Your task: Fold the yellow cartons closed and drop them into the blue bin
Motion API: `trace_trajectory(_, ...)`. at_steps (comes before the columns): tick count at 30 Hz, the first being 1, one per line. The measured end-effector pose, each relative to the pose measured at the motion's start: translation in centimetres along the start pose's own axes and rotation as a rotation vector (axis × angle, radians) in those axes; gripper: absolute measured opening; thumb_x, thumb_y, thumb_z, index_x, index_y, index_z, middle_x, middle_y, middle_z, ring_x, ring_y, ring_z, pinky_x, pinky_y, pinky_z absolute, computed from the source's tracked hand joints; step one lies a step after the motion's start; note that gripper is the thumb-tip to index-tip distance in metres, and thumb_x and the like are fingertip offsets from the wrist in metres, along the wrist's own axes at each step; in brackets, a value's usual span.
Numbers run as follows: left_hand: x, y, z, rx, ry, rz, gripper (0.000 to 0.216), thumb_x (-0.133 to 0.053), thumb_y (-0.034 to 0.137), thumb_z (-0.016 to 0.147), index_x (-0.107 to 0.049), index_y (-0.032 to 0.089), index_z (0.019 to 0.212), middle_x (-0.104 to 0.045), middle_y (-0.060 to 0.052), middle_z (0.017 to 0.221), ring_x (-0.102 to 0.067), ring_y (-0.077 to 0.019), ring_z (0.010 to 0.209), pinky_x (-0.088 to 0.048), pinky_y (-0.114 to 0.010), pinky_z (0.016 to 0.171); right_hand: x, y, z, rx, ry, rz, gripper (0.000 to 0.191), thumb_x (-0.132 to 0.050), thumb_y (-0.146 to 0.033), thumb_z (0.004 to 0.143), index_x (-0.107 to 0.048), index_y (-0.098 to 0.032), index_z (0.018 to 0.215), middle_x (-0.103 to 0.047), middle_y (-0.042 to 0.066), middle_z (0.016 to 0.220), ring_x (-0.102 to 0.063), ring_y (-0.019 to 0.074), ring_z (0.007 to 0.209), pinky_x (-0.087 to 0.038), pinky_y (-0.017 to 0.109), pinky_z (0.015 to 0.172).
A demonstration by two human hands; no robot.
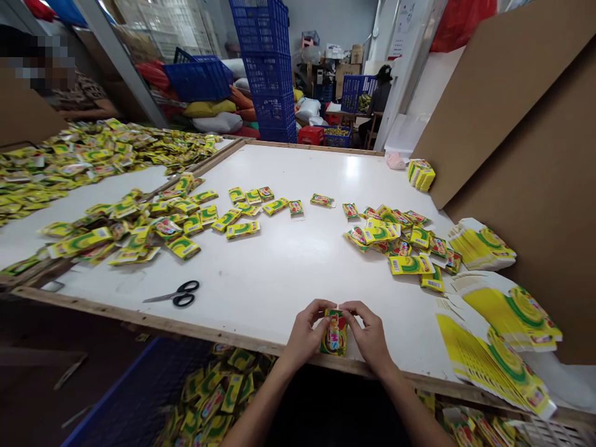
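Observation:
At the table's front edge, a small yellow, green and red printed carton (334, 335) lies between my two hands, its top end towards the far side. My left hand (307, 332) pinches the carton's upper left corner with thumb and fingers. On the upper right corner, my right hand (367, 332) grips in the same way, thumb on the printed face. Both sets of fingertips nearly meet at the carton's end, where a bit of white flap shows. To the left lie black-handled scissors (184, 293), apart from my hands.
Loose cartons pile up on the right (405, 239) and left (135, 226) of the white table (288, 267). Stacks of flat cartons (503, 335) lean at the far right by a cardboard sheet (493, 93). A blue crate (125, 391) of cartons stands below. Another person (79, 93) sits back left.

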State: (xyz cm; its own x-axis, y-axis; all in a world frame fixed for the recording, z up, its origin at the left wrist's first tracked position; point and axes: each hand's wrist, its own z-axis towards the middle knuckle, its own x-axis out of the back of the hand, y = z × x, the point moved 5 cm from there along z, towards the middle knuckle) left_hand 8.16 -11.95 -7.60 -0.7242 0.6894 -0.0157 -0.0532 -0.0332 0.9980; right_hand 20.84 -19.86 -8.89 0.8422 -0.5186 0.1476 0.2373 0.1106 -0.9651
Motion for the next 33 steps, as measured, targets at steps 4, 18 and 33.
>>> trace_trajectory(4,-0.1,0.2,-0.4,0.0,0.073,0.075,0.017,-0.06,0.03,0.084,-0.068,0.016,0.09,-0.069,-0.008,0.097,-0.065,-0.0216,0.094,-0.05,-0.034,0.088,-0.2,-0.7,-0.7,0.048,-0.001,-0.035,0.017,-0.059,-0.034,0.087,-0.071,-0.022,0.09,-0.07,0.006,0.095,-0.064,0.0211,0.093,-0.052,0.034,0.082)
trace_trajectory(18,-0.1,-0.6,0.6,0.142,0.147,-0.01,0.022,-0.066,0.036,0.078,-0.069,0.015,0.083,-0.07,-0.005,0.077,-0.063,-0.0175,0.071,-0.051,-0.027,0.067,-0.1,-0.4,0.2,-0.162,0.008,-0.034,0.026,-0.059,-0.043,0.084,-0.067,-0.019,0.083,-0.069,0.004,0.078,-0.061,0.0191,0.074,-0.05,0.03,0.068)
trace_trajectory(33,8.0,4.3,-4.1,0.105,0.172,0.383,0.022,-0.06,0.039,0.082,-0.072,0.02,0.086,-0.072,-0.005,0.087,-0.066,-0.0229,0.085,-0.052,-0.031,0.077,11.1,1.2,5.5,0.019,0.341,-0.772,0.036,-0.048,-0.018,0.083,-0.058,-0.017,0.117,-0.057,0.014,0.124,-0.047,0.0302,0.119,-0.037,0.048,0.098)
